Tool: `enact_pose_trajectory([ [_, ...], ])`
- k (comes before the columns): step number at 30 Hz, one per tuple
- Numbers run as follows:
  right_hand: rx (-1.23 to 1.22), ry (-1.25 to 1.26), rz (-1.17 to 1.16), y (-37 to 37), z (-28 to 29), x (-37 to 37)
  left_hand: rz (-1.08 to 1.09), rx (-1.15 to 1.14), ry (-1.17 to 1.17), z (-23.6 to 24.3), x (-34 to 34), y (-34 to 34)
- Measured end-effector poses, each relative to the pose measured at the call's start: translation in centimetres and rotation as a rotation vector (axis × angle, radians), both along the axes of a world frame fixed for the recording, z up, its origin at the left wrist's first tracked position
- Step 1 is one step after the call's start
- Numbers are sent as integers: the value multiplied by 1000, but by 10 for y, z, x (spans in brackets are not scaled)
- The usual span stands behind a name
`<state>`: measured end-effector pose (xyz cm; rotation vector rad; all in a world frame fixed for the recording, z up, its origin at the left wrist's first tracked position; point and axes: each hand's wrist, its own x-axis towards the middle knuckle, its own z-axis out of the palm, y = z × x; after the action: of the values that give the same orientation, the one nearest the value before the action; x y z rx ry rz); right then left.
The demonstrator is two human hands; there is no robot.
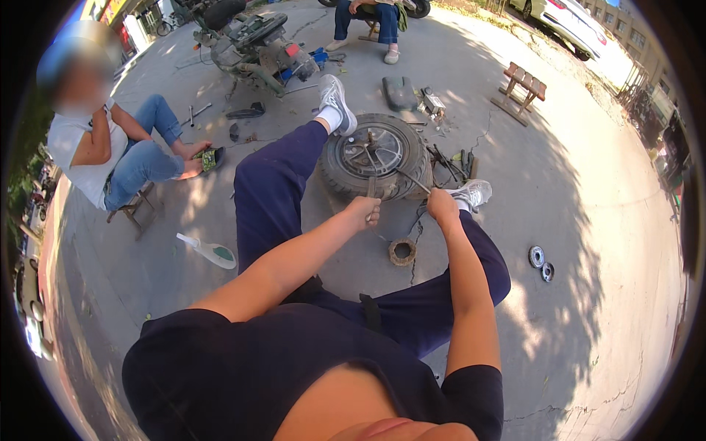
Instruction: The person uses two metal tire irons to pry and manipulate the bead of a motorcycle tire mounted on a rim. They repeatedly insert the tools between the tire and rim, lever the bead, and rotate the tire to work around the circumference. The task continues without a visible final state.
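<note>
Fingers of our left hand (363,212) are curled around a flat bar (372,188); those of our right hand (443,206) are closed on a slim rod (415,182). Both tools reach over the near rim of the wheel (373,156), which lies flat between our legs: ribbed black rubber around a round metal hub. Our left shoe (333,99) stands at its far-left edge; loose parts (450,165) crowd its right side. Nearer us, a thick ring (393,255) lies on concrete (353,272). Two metal discs (533,254) rest well apart, farther right.

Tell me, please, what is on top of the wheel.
A hand-held bar and tool reach over the wheel, a shoe overlaps its edge, and an axle rises centrally; its underside is covered.
</note>
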<state>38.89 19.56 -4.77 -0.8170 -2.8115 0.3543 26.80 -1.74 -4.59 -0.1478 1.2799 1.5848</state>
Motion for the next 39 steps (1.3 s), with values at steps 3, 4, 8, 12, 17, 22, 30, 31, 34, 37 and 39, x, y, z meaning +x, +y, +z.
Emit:
enact_pose_trajectory([
  [3,-21,-30,18,8,2,-2,-2,-38,39,13,6,5],
  [4,-40,-44,30,14,0,-4,4,-54,16,16,4,8],
  [8,-154,-130,184,40,-8,0,-61,-154,-64,14,-4,16],
  [12,-278,-145,226,34,1,12,-44,-214,-158,22,-2,14],
  [17,-280,-112,175,14,6,18,-34,-265,90,23,19,4],
  [22,-258,-45,179,15,-12,24,-59,-256,186,18,22,2],
  [30,-290,-53,141,9,-8,25,-39,-247,216,11,23,0],
  [31,-283,-48,151,9,-10,26,-48,-240,221,9,22,0],
  [34,-289,-82,130,8,-11,27,-45,-246,205,8,23,0],
  [37,-290,-86,108,3,-6,28,-56,-243,259,13,28,1],
  [39,-263,-77,102,-1,-3,28,-52,-264,230,20,26,3],
])
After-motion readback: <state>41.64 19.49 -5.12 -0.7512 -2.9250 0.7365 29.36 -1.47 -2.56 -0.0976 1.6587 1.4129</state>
